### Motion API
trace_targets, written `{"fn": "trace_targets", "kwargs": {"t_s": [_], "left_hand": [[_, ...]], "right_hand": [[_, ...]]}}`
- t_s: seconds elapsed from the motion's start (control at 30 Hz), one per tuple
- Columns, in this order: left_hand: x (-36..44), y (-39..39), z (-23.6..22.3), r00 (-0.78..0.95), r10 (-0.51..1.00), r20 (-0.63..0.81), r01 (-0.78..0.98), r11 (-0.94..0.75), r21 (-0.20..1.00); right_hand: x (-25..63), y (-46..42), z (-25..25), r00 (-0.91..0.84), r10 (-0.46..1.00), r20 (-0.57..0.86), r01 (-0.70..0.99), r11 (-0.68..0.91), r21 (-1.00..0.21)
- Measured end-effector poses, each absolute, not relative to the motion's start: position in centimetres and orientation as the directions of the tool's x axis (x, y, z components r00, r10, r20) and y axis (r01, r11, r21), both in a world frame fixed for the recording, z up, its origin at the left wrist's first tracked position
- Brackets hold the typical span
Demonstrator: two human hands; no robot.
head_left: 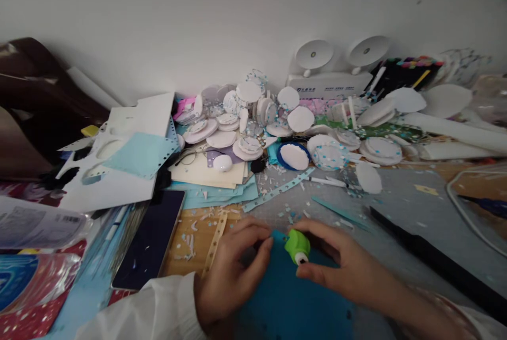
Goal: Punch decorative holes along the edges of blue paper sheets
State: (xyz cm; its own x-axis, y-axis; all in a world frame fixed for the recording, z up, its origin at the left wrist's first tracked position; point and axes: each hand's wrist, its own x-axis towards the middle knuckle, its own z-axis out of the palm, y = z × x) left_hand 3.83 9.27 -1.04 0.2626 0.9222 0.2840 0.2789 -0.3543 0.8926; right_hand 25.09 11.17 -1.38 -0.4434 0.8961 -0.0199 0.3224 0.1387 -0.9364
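Observation:
My right hand (330,258) grips a small green craft punch (297,245) with a white end, thumb on one side and fingers on the other. A sheet of blue paper (293,303) lies below both hands, its top edge at the punch; whether the edge is inside the slot I cannot tell. The thumb and fingers of my left hand (241,261) pinch the paper's upper left corner. Beside that hand runs a yellowish strip (216,242) with holes punched along it. Small blue and white paper bits are scattered just beyond my fingers.
White discs (249,147) are heaped along the wall. A dark phone (150,239) and a cut white sheet (119,192) lie to the left. On the grey mat (415,192) rest a blue punched strip (277,189) and a long black tool (435,261). A twin-headed lamp (330,84) stands behind.

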Motion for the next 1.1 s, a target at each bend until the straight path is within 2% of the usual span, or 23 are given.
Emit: {"fn": "trace_targets", "kwargs": {"t_s": [0.27, 0.4, 0.5, 0.67, 0.77, 0.93, 1.0, 1.1], "left_hand": [[3.8, 9.0, -0.7, 0.306, 0.915, 0.261, 0.299, -0.353, 0.887], [3.9, 9.1, -0.8, 0.307, 0.911, 0.274, 0.301, -0.366, 0.881], [3.9, 9.1, -0.9, 0.329, 0.904, 0.274, 0.296, -0.374, 0.879], [3.9, 9.1, -0.8, 0.354, 0.895, 0.273, 0.287, -0.382, 0.879], [3.9, 9.2, -0.6, 0.361, 0.897, 0.253, 0.283, -0.364, 0.887], [4.0, 9.0, -0.9, 0.466, 0.869, 0.165, 0.317, -0.338, 0.886], [4.1, 8.7, -1.2, 0.44, 0.879, 0.184, 0.343, -0.354, 0.87], [4.2, 8.3, -1.6, 0.402, 0.868, 0.291, 0.342, -0.437, 0.832]], "right_hand": [[25.3, 10.5, -1.6, -0.406, 0.907, -0.111, 0.307, 0.021, -0.951], [25.0, 10.7, -1.3, -0.411, 0.905, -0.111, 0.303, 0.021, -0.953], [24.8, 10.8, -0.9, -0.434, 0.894, -0.108, 0.338, 0.051, -0.94], [24.6, 10.6, -0.3, -0.423, 0.906, -0.012, 0.426, 0.188, -0.885], [24.5, 10.4, -0.4, -0.421, 0.906, 0.045, 0.417, 0.238, -0.877], [24.0, 9.9, -0.6, -0.45, 0.891, 0.068, 0.412, 0.274, -0.869], [23.8, 9.7, -0.7, -0.442, 0.894, 0.08, 0.429, 0.288, -0.856], [23.7, 9.5, -0.8, -0.45, 0.887, 0.103, 0.431, 0.317, -0.845]]}}
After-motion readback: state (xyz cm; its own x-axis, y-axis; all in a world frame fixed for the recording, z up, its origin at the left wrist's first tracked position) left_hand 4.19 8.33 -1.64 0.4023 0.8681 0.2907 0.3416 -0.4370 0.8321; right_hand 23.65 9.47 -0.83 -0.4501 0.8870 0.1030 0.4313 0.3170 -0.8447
